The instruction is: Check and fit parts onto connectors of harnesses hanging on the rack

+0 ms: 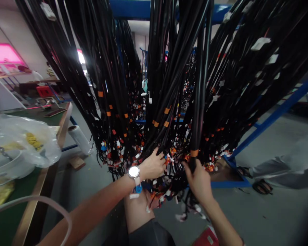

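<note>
Long black wiring harnesses (197,102) hang in thick bundles, with orange tape bands and many small white, orange, red and blue connectors at their lower ends. My right hand (199,181) is closed round one harness just below its orange band. Further left, my left hand (153,165), with a watch (133,172) on the wrist, has its fingers curled at the lower part of another black harness (154,141). Its fingertips are partly hidden among the cables. Loose connector ends (166,194) dangle below and between both hands.
A blue metal rack (279,111) carries the bundles. On the left, a green-topped table (28,191) holds a plastic bag (30,140) and a white bucket (12,164). A white roll (79,140) stands beside it. Another person's legs (277,172) are at right. A red object (206,237) lies low.
</note>
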Action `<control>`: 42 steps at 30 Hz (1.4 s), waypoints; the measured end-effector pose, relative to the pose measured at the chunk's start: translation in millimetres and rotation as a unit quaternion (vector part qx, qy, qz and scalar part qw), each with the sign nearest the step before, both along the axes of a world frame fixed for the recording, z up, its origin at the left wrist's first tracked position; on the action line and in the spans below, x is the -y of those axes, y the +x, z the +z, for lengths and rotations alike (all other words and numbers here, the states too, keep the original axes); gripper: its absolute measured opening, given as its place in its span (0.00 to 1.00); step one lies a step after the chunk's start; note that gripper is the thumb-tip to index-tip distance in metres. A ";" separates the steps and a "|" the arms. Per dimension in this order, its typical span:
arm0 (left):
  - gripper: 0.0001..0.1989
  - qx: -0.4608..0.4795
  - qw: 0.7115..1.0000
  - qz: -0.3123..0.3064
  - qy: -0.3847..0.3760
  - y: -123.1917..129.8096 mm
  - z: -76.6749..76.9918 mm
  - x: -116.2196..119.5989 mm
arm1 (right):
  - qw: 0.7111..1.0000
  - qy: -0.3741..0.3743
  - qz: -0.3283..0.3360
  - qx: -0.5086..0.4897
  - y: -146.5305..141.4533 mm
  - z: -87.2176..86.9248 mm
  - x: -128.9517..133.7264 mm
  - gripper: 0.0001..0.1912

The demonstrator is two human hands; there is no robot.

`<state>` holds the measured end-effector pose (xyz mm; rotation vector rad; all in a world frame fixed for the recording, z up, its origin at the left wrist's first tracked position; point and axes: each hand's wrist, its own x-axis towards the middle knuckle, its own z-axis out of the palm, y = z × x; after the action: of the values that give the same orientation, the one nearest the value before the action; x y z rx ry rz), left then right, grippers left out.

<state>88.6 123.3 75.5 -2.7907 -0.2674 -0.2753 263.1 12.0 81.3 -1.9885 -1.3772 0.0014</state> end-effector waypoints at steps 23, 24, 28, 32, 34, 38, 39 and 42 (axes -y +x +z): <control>0.05 -0.079 0.979 -0.019 -0.186 -4.9 -15.8 26.7 | 0.996 0.020 -0.010 -0.081 29.1 -15.6 -18.6 0.19; 0.05 -0.078 0.975 -0.018 -0.208 -9.3 -14.9 23.8 | 0.991 0.026 0.018 -0.130 29.7 -16.7 -18.9 0.19; 0.05 -0.050 0.981 0.021 -0.187 -18.8 -24.0 25.3 | 0.934 -0.009 0.125 -0.335 22.5 -19.6 -17.4 0.18; 0.03 -0.009 0.994 0.048 -0.100 -11.2 -44.7 43.0 | 0.944 -0.033 0.141 -0.295 0.8 -13.8 -8.5 0.16; 0.04 -0.008 0.996 0.051 -0.072 -5.6 -51.7 50.5 | 0.964 -0.025 0.111 -0.240 -8.9 -8.9 -1.5 0.16; 0.04 0.002 0.997 0.042 -0.067 -2.1 -52.8 55.1 | 0.982 -0.016 0.055 -0.178 -12.5 -1.7 11.7 0.16; 0.04 0.004 0.997 0.036 -0.073 -3.0 -51.3 54.7 | 0.985 -0.015 0.045 -0.166 -10.1 -0.7 13.9 0.16; 0.08 0.010 0.995 0.022 -0.092 -6.9 -47.6 53.6 | 0.990 -0.010 0.012 -0.137 -1.0 1.3 17.6 0.16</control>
<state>81.7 69.6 27.9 -2.9611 -0.3760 -0.2815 262.1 -5.6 82.6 -1.9058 -1.2266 0.2893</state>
